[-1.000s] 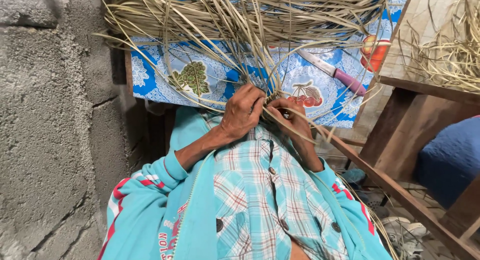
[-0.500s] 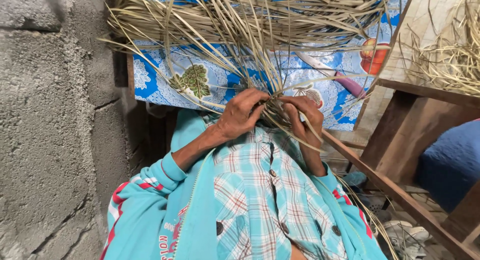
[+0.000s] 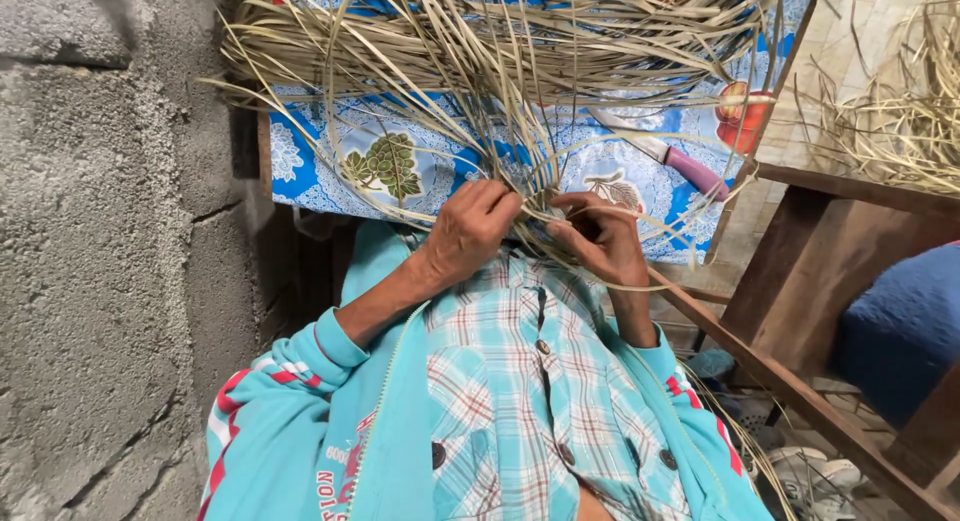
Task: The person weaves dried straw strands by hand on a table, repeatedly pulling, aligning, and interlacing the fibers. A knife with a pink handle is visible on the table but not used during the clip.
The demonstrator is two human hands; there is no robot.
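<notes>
Both hands meet at the table edge, left hand [image 3: 470, 231] and right hand [image 3: 600, 243] each pinched closed on dried straw strands [image 3: 520, 131] (a knife [image 3: 660, 159] lies at two o'clock) whose long axes fan toward twelve o'clock.

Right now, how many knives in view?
1. A pink-handled knife lies on the blue patterned cloth, beyond the right hand. The dried straw strips could hide others.

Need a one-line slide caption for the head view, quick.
Left hand and right hand pinch dried straw strips together over a blue patterned cloth; pink-handled knife lies nearby.
</notes>
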